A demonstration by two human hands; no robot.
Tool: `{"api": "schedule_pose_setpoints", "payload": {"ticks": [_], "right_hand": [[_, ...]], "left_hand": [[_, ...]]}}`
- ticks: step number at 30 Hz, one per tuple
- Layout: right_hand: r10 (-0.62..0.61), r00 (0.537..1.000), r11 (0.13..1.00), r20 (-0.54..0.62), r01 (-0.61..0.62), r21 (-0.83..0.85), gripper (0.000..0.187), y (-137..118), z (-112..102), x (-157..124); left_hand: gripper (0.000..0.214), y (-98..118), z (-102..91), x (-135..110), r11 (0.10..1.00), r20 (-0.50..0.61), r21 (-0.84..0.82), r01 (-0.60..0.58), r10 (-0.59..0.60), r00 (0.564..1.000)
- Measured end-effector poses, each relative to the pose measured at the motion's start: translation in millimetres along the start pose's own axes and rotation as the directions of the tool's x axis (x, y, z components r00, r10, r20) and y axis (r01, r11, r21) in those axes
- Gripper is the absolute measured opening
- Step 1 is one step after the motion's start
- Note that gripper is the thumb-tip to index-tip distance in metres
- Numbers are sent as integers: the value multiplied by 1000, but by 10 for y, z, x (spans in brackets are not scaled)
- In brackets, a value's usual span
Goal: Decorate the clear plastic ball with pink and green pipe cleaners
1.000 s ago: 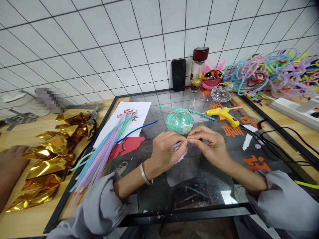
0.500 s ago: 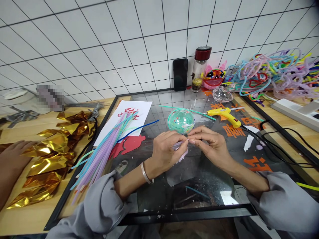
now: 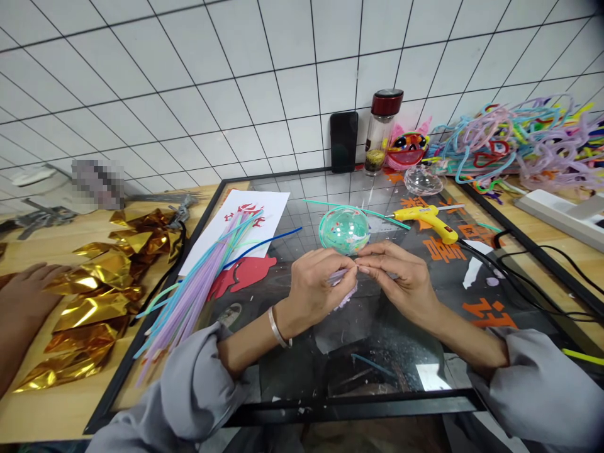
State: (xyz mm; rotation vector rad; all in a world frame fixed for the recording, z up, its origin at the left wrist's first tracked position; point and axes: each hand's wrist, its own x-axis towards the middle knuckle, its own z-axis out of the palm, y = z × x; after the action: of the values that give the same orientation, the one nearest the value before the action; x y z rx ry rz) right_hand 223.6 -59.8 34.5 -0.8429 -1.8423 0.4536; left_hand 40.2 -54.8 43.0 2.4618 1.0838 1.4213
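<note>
Both hands meet above the middle of the dark glass panel. My left hand is closed round a coiled lilac pipe cleaner, which shows below its fingers. At the same spot my right hand pinches with thumb and fingertips, touching the left fingertips; it seems to grip the pipe cleaner's end, though the fingers mostly cover it. Just beyond the hands sits a clear plastic dome with green pipe cleaner coiled in it and small coloured specks. To its right lies a yellow hot glue gun.
At left lie a bundle of pipe cleaners, a red paper cutout, white paper and gold foil, with another person's hand beside it. Along the back stand a phone and bottle. A power strip lies right.
The view has shifted very slightly. Both hands stay together in nearly the same pose, with only a tiny movement of the fingertips.
</note>
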Motion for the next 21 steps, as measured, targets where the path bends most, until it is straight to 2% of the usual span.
{"api": "schedule_pose_setpoints", "payload": {"ticks": [8,16,21], "right_hand": [[72,997,997,7,-72,42,16,-13,0,6],[122,992,989,43,-125,78,16,-39,1,19],[86,994,995,64,-88,36,16,-39,-9,17]], "left_hand": [[12,11,-27,2,997,37,75,-30,27,999],[10,-12,6,-8,999,-13,-37,37,-38,999],[10,-8,5,-4,998,-5,-42,54,-55,998]]}}
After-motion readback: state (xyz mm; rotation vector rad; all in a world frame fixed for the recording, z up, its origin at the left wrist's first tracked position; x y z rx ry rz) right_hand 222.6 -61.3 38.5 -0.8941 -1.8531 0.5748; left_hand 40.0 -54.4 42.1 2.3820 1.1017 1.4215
